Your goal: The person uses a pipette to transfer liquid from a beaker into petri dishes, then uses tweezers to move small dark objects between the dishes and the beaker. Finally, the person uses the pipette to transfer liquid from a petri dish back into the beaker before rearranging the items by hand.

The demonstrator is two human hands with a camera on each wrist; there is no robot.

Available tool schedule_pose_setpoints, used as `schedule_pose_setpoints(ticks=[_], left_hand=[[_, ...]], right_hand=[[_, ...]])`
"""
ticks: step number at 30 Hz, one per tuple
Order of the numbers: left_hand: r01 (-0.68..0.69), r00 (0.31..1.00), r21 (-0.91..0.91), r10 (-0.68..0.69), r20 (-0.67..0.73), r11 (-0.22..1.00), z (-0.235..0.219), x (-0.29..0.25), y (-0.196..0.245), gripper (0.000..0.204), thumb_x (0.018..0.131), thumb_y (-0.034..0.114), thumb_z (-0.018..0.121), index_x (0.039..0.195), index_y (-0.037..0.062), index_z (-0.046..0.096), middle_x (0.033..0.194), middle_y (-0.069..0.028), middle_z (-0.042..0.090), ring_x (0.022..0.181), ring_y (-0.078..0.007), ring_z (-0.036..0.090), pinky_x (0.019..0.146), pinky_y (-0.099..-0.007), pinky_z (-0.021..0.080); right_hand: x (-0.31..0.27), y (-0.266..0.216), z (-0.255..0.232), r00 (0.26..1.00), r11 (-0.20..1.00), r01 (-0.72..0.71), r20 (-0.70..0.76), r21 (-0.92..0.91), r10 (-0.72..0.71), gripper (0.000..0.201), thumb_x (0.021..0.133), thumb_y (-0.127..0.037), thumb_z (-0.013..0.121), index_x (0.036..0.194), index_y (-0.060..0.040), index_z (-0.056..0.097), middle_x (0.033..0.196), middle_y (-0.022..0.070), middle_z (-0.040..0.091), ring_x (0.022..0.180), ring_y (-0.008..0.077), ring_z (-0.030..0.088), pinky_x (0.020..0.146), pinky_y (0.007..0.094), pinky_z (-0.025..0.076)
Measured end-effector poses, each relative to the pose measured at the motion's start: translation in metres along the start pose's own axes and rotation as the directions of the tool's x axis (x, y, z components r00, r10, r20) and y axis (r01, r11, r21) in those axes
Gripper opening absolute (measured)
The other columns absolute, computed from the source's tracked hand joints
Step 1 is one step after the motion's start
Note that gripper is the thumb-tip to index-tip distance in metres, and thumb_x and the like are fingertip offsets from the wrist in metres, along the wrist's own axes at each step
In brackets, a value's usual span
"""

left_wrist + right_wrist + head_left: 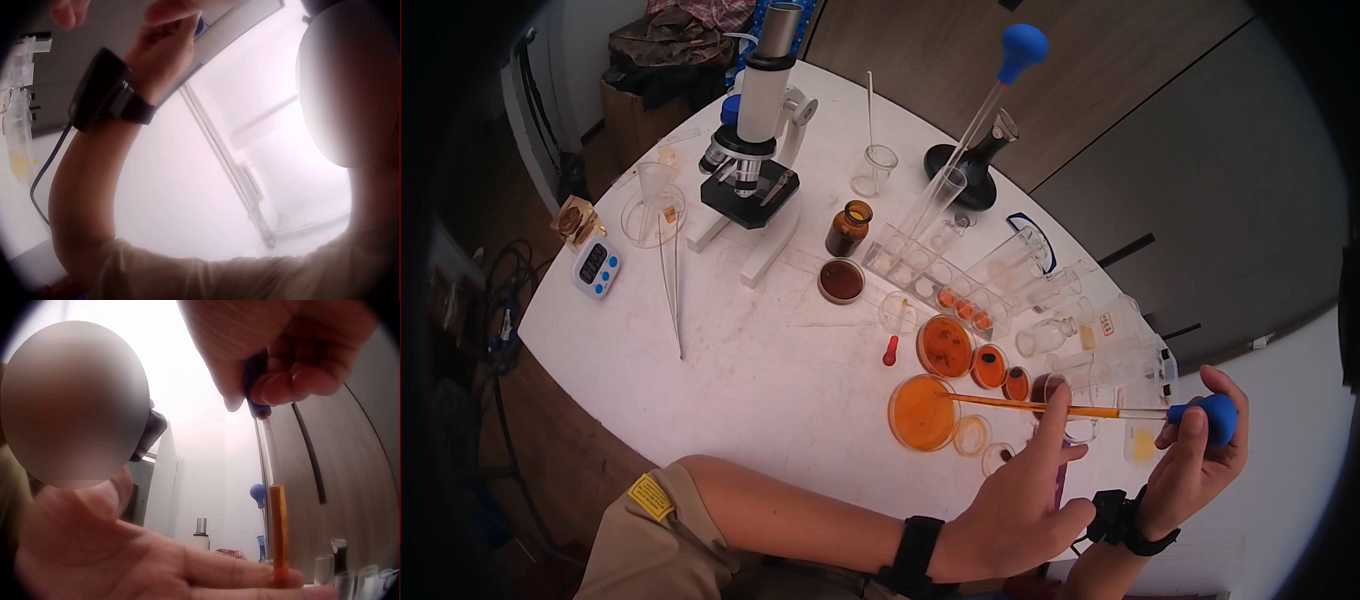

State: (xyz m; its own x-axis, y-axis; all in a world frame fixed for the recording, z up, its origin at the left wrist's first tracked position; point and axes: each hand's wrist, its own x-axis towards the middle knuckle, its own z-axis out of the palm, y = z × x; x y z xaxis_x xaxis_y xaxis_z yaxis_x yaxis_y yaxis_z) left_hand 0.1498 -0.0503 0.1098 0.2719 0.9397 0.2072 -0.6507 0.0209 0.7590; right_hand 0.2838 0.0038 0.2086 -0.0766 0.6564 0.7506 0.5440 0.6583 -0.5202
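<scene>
In the head view my right hand (1195, 465) grips the blue rubber bulb (1220, 418) of a glass pipette (1090, 411), which is partly filled with orange liquid. My left hand (1020, 500) touches the tube with outstretched fingers. The pipette lies nearly level, its tip over a round dish of orange liquid (922, 425). In the right wrist view the right hand (294, 350) holds the bulb above the orange column (279, 519), and the left fingers (231, 570) meet the tube below. The left wrist view shows the right hand (165, 62) from the side.
Dishes with orange contents (946, 346), a rack of tubes (935, 280) and a brown bottle (848, 230) stand beyond the hands. Farther left are a microscope (760, 130), tweezers (671, 290) and a timer (596, 267). Another blue-bulbed pipette (1023, 50) rises at the back.
</scene>
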Motion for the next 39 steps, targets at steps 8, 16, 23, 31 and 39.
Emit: schedule_pose_setpoints(ticks=[8,16,23,31,39], left_hand=[[0.014,1.000,0.008,-0.014,0.006,1.000,0.000,-0.001,0.002,0.098,0.085,0.009,0.057,0.153,-0.0041,-0.013,0.158,-0.0321,0.011,0.141,-0.0396,0.038,0.103,-0.0430,0.041],[0.029,0.999,0.017,-0.029,0.018,0.999,0.000,-0.003,0.005,0.097,0.084,0.007,0.056,0.152,-0.0053,-0.012,0.157,-0.0334,0.012,0.141,-0.0399,0.038,0.103,-0.0425,0.042],[0.020,1.000,0.009,-0.020,0.015,1.000,0.001,-0.003,0.004,0.097,0.085,0.008,0.056,0.152,-0.0056,-0.012,0.157,-0.0336,0.010,0.142,-0.0394,0.036,0.105,-0.0424,0.041],[0.063,0.998,-0.043,-0.062,0.027,0.997,0.000,-0.003,0.008,0.096,0.086,0.009,0.055,0.152,-0.0068,-0.013,0.158,-0.0330,0.008,0.143,-0.0390,0.035,0.106,-0.0423,0.040],[0.058,0.998,-0.053,-0.057,0.020,0.997,0.000,-0.003,0.010,0.097,0.085,0.007,0.056,0.151,-0.0076,-0.013,0.158,-0.0330,0.008,0.143,-0.0391,0.035,0.106,-0.0423,0.038]], right_hand=[[0.000,0.001,-0.001,1.000,1.000,0.001,0.003,-0.012,-0.001,0.048,0.083,-0.031,0.079,0.112,0.0031,0.064,0.075,0.0049,0.061,0.052,0.0060,0.052,0.045,0.0167,0.038],[0.000,0.000,-0.001,1.000,1.000,-0.001,0.002,-0.013,0.001,0.048,0.084,-0.033,0.077,0.112,0.0035,0.064,0.070,0.0024,0.058,0.051,0.0058,0.050,0.045,0.0169,0.038],[0.000,-0.004,0.003,1.000,0.999,0.013,-0.007,-0.045,-0.013,0.048,0.085,-0.033,0.076,0.113,0.0043,0.063,0.066,-0.0001,0.053,0.052,0.0054,0.049,0.047,0.0174,0.037],[0.005,0.001,-0.002,0.992,0.986,0.103,0.090,-0.135,-0.091,0.034,0.091,-0.022,0.067,0.116,-0.0001,0.064,0.077,0.0000,0.055,0.056,0.0020,0.043,0.048,0.0159,0.033],[0.005,-0.016,0.021,0.997,0.995,0.071,-0.011,-0.074,-0.072,0.038,0.086,-0.006,0.067,0.122,0.0020,0.058,0.071,-0.0014,0.051,0.056,0.0019,0.041,0.051,0.0155,0.029]])
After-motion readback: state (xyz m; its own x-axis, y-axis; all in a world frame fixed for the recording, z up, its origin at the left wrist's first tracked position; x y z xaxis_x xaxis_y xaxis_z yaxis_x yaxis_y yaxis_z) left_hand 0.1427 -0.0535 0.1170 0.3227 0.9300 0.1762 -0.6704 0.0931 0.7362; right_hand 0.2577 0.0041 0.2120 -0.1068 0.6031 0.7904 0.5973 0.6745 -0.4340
